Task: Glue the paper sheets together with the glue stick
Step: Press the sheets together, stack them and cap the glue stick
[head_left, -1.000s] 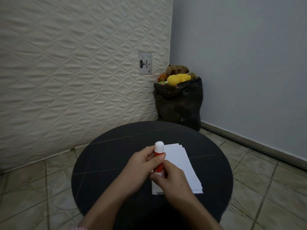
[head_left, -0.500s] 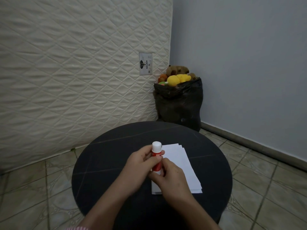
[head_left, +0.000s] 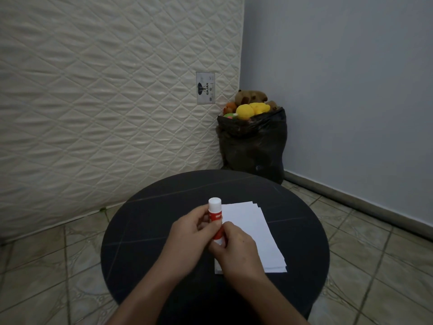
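Note:
A red glue stick (head_left: 215, 215) with a white cap stands nearly upright above the round black table (head_left: 145, 231), cap on top. My left hand (head_left: 187, 238) grips its middle from the left. My right hand (head_left: 234, 252) pinches its lower end from the right. A small stack of white paper sheets (head_left: 253, 228) lies flat on the table just right of the stick, slightly fanned, its near left corner hidden under my right hand.
A quilted cream mattress (head_left: 105, 102) leans against the wall behind the table. A black bag of soft toys (head_left: 253, 141) stands in the corner by the grey wall. Tiled floor (head_left: 375, 266) surrounds the table.
Both hands and the glue stick have shifted slightly left and down towards the table; the grip on the stick stays the same. The papers have not moved.

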